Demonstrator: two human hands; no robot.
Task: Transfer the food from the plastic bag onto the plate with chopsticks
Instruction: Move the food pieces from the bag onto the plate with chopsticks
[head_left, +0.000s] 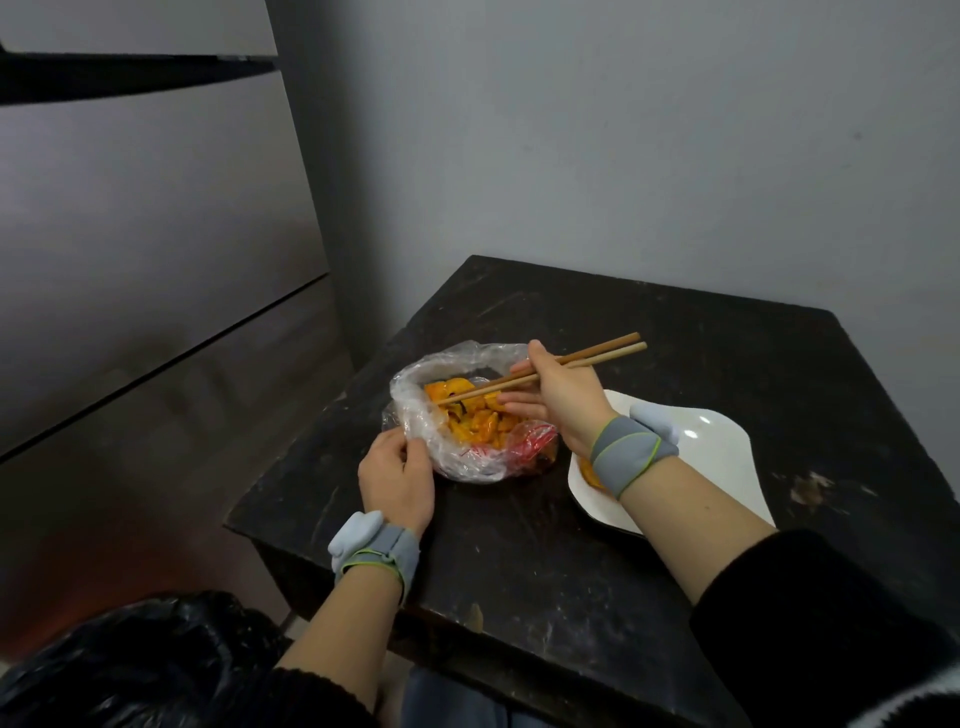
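A clear plastic bag (415, 395) lies open on the dark table (675, 364), filled with orange food pieces (480, 426). My left hand (397, 478) pinches the bag's near left rim. My right hand (558, 395) holds a pair of wooden chopsticks (587, 356), whose tips reach down into the food in the bag. A white plate (717, 441) sits to the right of the bag, partly under my right wrist. One orange piece (592, 475) lies on the plate's left part, half hidden by my wristband.
The table stands in a corner, with a grey wall behind and pale panels to the left. A black plastic bag (140, 660) bulges on the floor at the lower left, beside the table's near left edge.
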